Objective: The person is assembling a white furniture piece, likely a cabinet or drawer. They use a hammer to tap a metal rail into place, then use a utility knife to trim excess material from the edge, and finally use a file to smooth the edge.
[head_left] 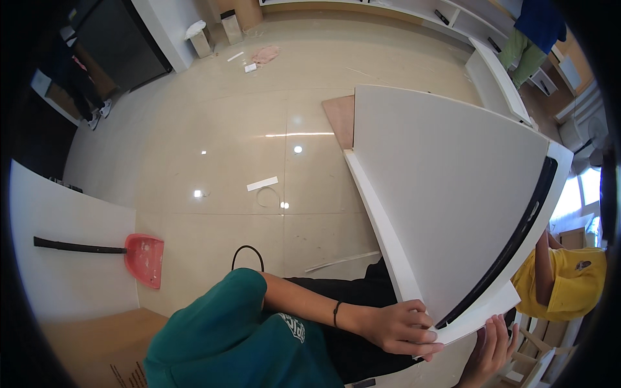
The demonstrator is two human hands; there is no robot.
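A large white furniture piece [446, 168], with a broad panel and raised white edges, leans over the right half of the head view. A long black strip [511, 252] runs down its right side. My left hand [404, 330], a dark band on its wrist, is closed around the near lower corner, fingers curled over the white edge. My right hand [491, 352] comes in from the lower edge, its bent fingers against the underside of the short white board [479, 315] at the near end. Its thumb is hard to make out.
A red dustpan [145, 260] with a black handle stands at the left near a cardboard box [97, 339]. White offcuts [262, 183] lie on the tiles. One person in yellow [559, 284] is close on the right; others stand far right and far left. Two bins [199, 39] stand behind.
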